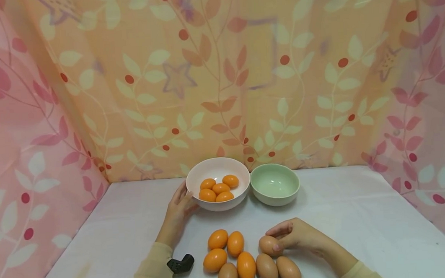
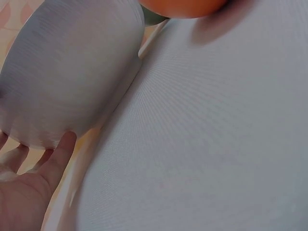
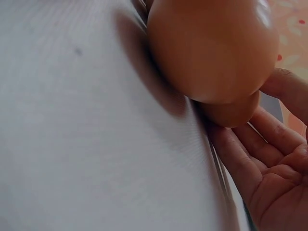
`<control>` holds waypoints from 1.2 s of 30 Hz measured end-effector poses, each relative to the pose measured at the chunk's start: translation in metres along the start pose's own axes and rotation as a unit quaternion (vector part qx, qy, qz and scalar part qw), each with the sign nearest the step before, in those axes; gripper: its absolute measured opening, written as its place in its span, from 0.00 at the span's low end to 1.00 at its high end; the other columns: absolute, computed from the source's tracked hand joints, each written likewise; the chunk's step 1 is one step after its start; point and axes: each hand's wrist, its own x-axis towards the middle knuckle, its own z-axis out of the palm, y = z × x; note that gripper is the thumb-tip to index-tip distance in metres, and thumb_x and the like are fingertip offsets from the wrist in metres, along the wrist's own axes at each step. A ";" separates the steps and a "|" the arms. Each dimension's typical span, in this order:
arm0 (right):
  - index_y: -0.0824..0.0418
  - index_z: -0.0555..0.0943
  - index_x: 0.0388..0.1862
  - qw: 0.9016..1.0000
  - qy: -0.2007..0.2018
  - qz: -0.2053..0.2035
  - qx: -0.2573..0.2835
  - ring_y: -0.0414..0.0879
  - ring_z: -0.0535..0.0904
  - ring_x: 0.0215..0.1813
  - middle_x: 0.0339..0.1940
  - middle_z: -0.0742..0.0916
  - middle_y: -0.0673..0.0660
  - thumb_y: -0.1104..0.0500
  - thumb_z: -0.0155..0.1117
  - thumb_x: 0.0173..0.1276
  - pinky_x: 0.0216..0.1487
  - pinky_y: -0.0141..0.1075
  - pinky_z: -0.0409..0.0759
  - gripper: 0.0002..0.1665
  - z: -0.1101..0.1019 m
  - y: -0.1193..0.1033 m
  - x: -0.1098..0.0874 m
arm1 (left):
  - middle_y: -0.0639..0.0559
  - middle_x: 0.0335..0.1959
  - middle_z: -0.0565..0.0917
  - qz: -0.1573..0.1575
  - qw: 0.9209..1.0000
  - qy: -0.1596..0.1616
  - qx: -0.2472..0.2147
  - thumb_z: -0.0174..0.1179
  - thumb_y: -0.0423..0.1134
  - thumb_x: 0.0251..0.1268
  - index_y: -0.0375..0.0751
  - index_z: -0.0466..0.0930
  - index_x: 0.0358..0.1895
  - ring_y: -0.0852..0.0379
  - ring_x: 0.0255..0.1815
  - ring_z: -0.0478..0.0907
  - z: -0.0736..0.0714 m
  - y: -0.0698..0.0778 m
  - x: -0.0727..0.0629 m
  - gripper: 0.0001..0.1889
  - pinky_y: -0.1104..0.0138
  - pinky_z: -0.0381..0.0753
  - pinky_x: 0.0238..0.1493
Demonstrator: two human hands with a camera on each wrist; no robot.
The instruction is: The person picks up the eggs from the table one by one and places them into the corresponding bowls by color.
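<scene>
My left hand [image 1: 178, 208] rests against the outer left side of a white bowl [image 1: 244, 192]. In the left wrist view, its thumb and fingertips touch the lower wall of that bowl [image 2: 72, 67]. Several orange eggs [image 1: 220, 188] lie inside it. With thumb and fingers, my right hand [image 1: 297, 236] pinches a brown egg [image 1: 267, 245] low at the table. The right wrist view shows the pinched egg [image 3: 233, 114] partly hidden behind a nearer brown egg [image 3: 211, 53]. Other brown eggs [image 1: 267, 269] and several orange eggs [image 1: 216, 260] lie loose on the table.
A green bowl [image 1: 275, 184] with nothing in it stands right beside the white one. The table has a white cloth [image 1: 343, 212], and patterned curtains [image 1: 219, 80] enclose its back and sides. A black device [image 1: 181, 264] sits at the left wrist.
</scene>
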 end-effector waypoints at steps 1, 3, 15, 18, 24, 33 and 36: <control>0.69 0.83 0.55 1.000 -0.002 0.001 0.003 0.41 0.86 0.44 0.47 0.90 0.57 0.61 0.73 0.59 0.47 0.32 0.85 0.25 0.000 0.001 0.000 | 0.50 0.82 0.51 -0.002 1.000 0.000 0.002 0.49 0.42 0.78 0.50 0.51 0.80 0.45 0.78 0.59 0.000 0.000 -0.001 0.31 0.47 0.71 0.70; 0.69 0.82 0.56 1.000 -0.007 0.002 0.009 0.41 0.85 0.44 0.48 0.90 0.57 0.60 0.73 0.60 0.47 0.32 0.85 0.25 0.000 0.004 0.001 | 0.49 0.82 0.52 -0.001 1.000 -0.001 0.003 0.49 0.41 0.79 0.49 0.51 0.80 0.44 0.78 0.59 -0.001 0.000 -0.001 0.31 0.46 0.70 0.71; 0.70 0.82 0.57 1.000 0.000 -0.012 0.012 0.38 0.85 0.46 0.48 0.90 0.55 0.61 0.72 0.60 0.48 0.29 0.84 0.26 -0.004 0.004 0.006 | 0.50 0.81 0.54 0.009 1.000 -0.003 0.009 0.49 0.41 0.79 0.51 0.53 0.79 0.45 0.77 0.62 -0.002 0.004 0.006 0.30 0.47 0.71 0.71; 0.70 0.82 0.56 1.000 0.007 -0.011 0.009 0.38 0.85 0.45 0.48 0.91 0.54 0.61 0.72 0.60 0.48 0.29 0.84 0.26 -0.006 0.001 0.006 | 0.50 0.81 0.54 0.009 1.000 -0.006 0.007 0.49 0.41 0.79 0.52 0.53 0.79 0.45 0.76 0.63 -0.002 0.007 0.008 0.30 0.48 0.71 0.71; 0.71 0.81 0.58 1.000 0.019 -0.016 0.012 0.39 0.85 0.46 0.50 0.90 0.55 0.60 0.72 0.61 0.48 0.31 0.85 0.27 -0.010 -0.001 0.006 | 0.50 0.81 0.54 0.012 1.000 -0.005 0.004 0.49 0.41 0.78 0.51 0.53 0.79 0.46 0.77 0.62 -0.001 0.007 0.007 0.30 0.48 0.72 0.70; 0.72 0.80 0.58 0.999 0.024 -0.016 0.017 0.39 0.85 0.46 0.50 0.89 0.54 0.61 0.72 0.60 0.48 0.31 0.85 0.28 -0.013 0.001 0.000 | 0.47 0.81 0.54 0.013 1.000 -0.003 0.008 0.49 0.41 0.78 0.48 0.52 0.80 0.44 0.77 0.61 -0.002 -0.001 0.000 0.31 0.51 0.74 0.68; 0.72 0.80 0.58 0.999 0.025 -0.011 0.018 0.39 0.85 0.46 0.50 0.89 0.55 0.61 0.73 0.60 0.48 0.32 0.85 0.28 -0.013 -0.001 0.001 | 0.45 0.82 0.53 0.019 1.000 -0.005 0.001 0.49 0.40 0.78 0.46 0.51 0.80 0.43 0.77 0.61 -0.002 0.000 0.000 0.31 0.51 0.75 0.68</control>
